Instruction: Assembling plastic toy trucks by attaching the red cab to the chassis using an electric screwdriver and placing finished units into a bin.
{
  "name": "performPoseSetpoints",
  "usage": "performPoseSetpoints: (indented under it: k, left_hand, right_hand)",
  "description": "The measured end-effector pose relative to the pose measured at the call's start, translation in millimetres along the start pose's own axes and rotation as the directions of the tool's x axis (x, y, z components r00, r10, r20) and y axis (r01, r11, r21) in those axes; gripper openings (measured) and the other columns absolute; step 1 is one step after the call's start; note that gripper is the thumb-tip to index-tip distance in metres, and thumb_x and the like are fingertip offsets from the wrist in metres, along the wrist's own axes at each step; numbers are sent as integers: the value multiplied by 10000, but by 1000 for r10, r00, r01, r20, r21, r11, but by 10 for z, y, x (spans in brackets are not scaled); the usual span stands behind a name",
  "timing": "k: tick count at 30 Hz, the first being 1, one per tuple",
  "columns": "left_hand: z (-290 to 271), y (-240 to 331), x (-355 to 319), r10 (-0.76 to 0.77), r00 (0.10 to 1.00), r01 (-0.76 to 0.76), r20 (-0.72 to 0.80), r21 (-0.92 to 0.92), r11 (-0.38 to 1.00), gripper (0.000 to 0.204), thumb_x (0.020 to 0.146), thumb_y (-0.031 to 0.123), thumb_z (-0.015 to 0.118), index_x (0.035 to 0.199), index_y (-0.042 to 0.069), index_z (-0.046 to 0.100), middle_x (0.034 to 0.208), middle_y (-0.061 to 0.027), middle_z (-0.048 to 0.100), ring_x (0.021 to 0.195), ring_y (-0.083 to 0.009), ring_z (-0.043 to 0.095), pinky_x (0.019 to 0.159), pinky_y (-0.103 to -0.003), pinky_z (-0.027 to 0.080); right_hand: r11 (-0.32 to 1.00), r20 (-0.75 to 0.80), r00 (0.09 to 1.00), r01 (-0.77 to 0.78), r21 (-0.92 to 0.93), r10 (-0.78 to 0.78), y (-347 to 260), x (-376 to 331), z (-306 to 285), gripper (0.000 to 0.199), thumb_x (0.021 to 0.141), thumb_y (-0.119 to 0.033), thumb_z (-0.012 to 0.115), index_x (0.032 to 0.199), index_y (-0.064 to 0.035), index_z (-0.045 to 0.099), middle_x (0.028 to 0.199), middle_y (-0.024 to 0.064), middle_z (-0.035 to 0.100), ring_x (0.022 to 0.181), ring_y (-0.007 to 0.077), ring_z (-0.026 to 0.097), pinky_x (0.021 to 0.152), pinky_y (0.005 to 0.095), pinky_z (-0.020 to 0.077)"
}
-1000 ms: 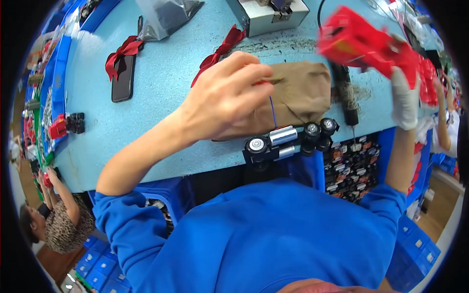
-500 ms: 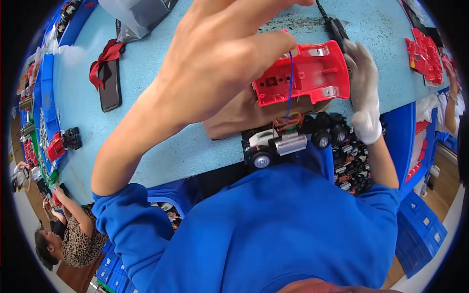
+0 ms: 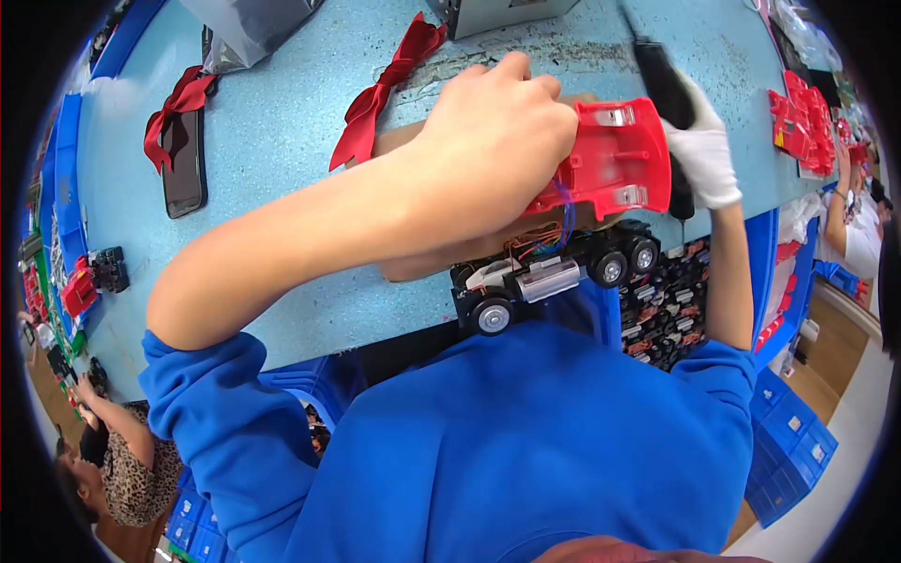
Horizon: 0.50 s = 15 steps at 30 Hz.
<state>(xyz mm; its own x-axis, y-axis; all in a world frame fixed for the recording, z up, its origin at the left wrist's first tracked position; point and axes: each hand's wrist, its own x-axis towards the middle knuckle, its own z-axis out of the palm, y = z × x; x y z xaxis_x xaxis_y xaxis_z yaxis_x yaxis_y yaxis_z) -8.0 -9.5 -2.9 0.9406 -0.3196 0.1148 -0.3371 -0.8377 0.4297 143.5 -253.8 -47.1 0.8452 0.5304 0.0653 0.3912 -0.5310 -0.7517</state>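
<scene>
My bare left hand [image 3: 502, 141] is curled over the left end of a red plastic toy truck body [image 3: 615, 164], which lies with its hollow side up; the fingertips are hidden. Blue and red wires [image 3: 566, 211] run from it to a toy truck chassis [image 3: 544, 280] with black wheels, near the table edge on my side. In its white glove, my right hand [image 3: 704, 155] is closed round a black corded electric screwdriver [image 3: 664, 89], upright at the right end of the body with its tip down. Under the body is a brown cardboard piece [image 3: 413, 267].
Red ribbon [image 3: 380, 98] lies behind my left forearm; more sits on a black phone [image 3: 185, 174] at left. A grey metal box [image 3: 502, 11] stands at the far edge. Red parts [image 3: 802, 122] lie at right. A bin of chassis [image 3: 662, 305] is below the table; co-workers sit either side.
My left hand has come back toward me and down onto the red body. My right hand has closed round the screwdriver, now standing beside the body. The ribbon and grey box have come into view.
</scene>
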Motion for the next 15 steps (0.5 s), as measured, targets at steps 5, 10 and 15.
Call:
performPoseSetpoints:
  k: [5,10,15]
  left_hand:
    - [-95,97,3,-114,988,107,106,70,992,122,620,111,718,708,36,681,933,-92,643,957,-285,588,755,-392,531]
    - [-168,111,2,-128,963,134,235,-10,991,118,695,80,693,800,29,679,822,-155,675,895,-327,632,706,-420,534]
    - [-136,11,-81,-100,984,109,146,-51,993,123,689,71,702,801,28,676,847,-164,670,876,-328,643,686,-407,540]
  right_hand:
    - [726,-224,973,199,658,-63,-395,250,-810,366,908,-159,545,1205,54,520,987,104,608,888,197,602,819,338,484]
    - [295,-494,869,481,826,-34,-619,794,-838,238,881,-170,527,1025,14,574,797,75,625,744,154,634,725,325,517]
    - [83,-204,866,270,959,-456,-871,1178,-606,206,834,-50,507,1012,17,584,761,71,595,744,168,632,750,362,516]
